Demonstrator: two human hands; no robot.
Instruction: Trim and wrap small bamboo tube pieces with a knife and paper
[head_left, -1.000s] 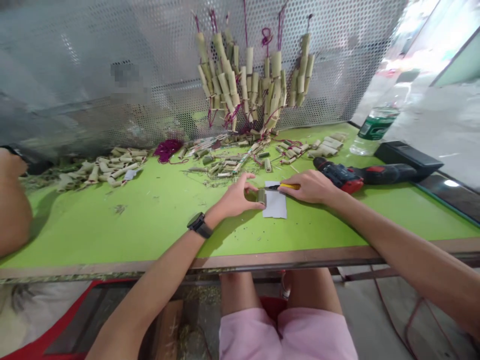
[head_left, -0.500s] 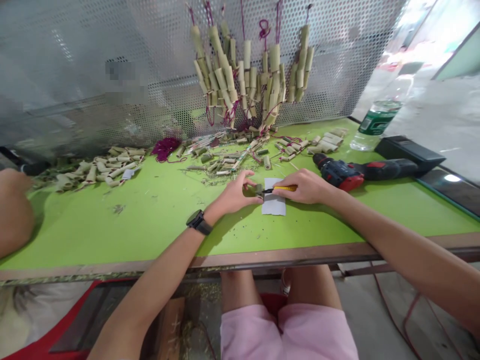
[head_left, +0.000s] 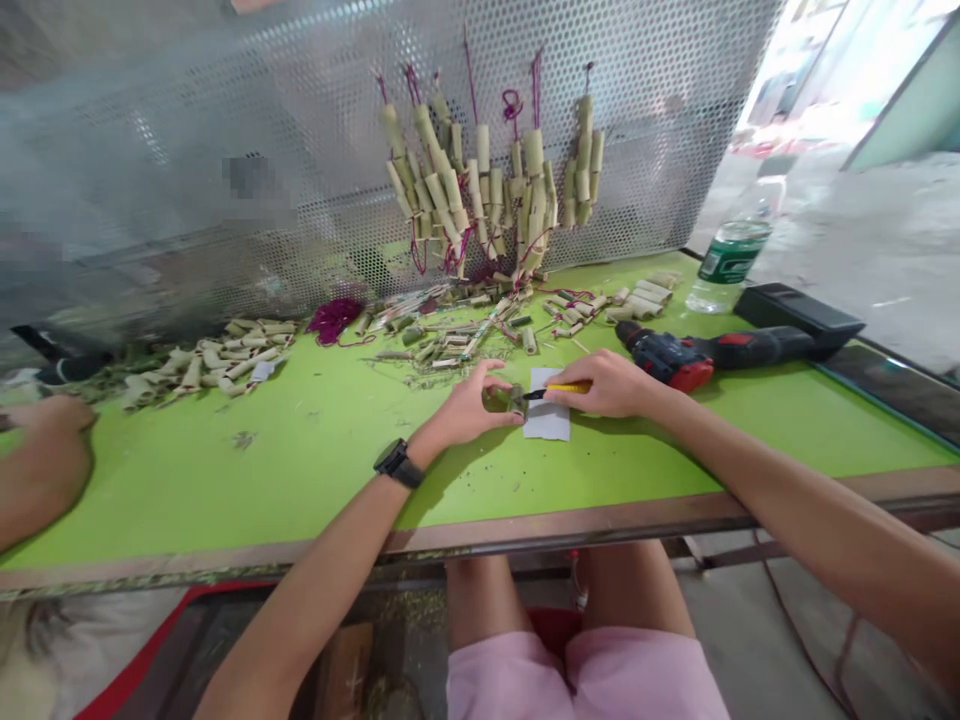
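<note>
My left hand [head_left: 471, 408], with a black watch on its wrist, pinches a short greenish bamboo tube [head_left: 517, 399] between thumb and fingers. From the other side, my right hand [head_left: 611, 384] grips a yellow craft knife [head_left: 568, 388]. Its dark tip points left and reaches the tube or lies just beside it; I cannot tell whether it touches. Under the knife lies a small white sheet of paper [head_left: 547, 426] on the green table [head_left: 300, 470]. Dark crumbs are scattered in front of the paper.
Behind my hands lie loose bamboo pieces [head_left: 450, 345] and purple cord [head_left: 334, 320]. Bamboo strings [head_left: 532, 190] hang on the perforated panel. A cordless drill [head_left: 667, 358] and a water bottle [head_left: 727, 262] stand right. Another person's arm [head_left: 45, 465] rests left, near a bamboo pile [head_left: 214, 360].
The camera view has shifted, so the hanging bamboo and table sit slightly lower. My hands keep nearly the same pose on tube and knife. The other person's arm at left reaches further in.
</note>
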